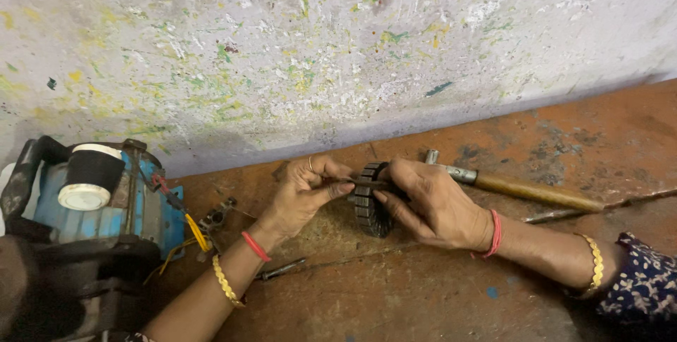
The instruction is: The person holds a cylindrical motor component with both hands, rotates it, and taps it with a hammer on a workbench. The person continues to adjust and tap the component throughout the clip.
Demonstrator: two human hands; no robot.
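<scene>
A dark slotted metal rotor core [369,204] stands on edge on the reddish-brown floor [423,292], near the paint-spattered wall. My right hand [437,204] wraps around its right side and steadies it. My left hand [303,194] pinches a thin dark strip [360,182] that reaches into the top of the core. Both wrists wear a red thread and a gold bangle.
A hammer with a wooden handle [536,190] lies on the floor just behind my right hand. A blue electric motor [92,201] with a black and white capacitor and loose yellow wires sits at the left. A small dark bolt [282,269] lies under my left wrist.
</scene>
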